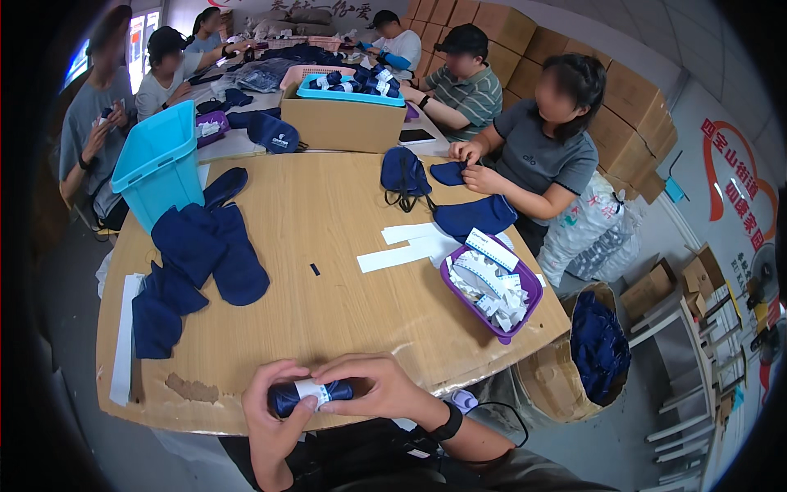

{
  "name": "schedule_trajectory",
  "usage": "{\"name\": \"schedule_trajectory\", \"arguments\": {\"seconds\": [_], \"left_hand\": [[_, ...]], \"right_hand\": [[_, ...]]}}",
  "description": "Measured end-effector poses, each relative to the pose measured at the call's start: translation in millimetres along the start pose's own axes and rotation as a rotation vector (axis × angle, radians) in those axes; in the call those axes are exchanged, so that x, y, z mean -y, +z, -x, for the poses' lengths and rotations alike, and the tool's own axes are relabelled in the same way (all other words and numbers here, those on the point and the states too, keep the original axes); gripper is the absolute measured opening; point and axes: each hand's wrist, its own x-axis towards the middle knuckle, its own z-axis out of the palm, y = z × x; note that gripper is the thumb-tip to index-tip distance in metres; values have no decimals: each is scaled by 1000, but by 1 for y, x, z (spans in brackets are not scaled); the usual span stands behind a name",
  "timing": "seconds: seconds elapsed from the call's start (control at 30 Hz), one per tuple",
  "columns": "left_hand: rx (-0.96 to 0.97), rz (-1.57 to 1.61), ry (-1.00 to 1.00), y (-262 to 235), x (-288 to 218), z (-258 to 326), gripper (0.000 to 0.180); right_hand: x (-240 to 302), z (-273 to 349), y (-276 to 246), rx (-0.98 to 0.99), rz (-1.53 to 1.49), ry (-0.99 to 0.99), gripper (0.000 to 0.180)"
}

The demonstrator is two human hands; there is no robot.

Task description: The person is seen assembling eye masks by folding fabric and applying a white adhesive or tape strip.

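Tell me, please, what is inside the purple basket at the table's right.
White-and-blue strips are heaped inside the purple basket; they hide its bottom and anything underneath.

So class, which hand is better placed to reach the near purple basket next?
Probably the right hand: it's nearer the purple basket than the left hand is. Both hold the blue roll.

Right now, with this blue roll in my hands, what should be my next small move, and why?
Perhaps use your left hand to press the white band flat: its thumb rests there, while the right hand holds the dark blue roll.
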Motion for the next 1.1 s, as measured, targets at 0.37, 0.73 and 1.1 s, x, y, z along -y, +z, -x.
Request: {"name": "schedule_trajectory", "arguments": {"seconds": [0.37, 0.73, 1.1], "left_hand": [[64, 13, 20, -1, 3, 0, 35], [80, 65, -24, -3, 4, 1, 30], [15, -52, -35, -5, 7, 3, 23]], "right_hand": [[5, 2, -2, 3, -58, 27, 21], [7, 1, -1, 37, 58, -18, 24], [8, 4, 2, 13, 160, -13, 42]]}}
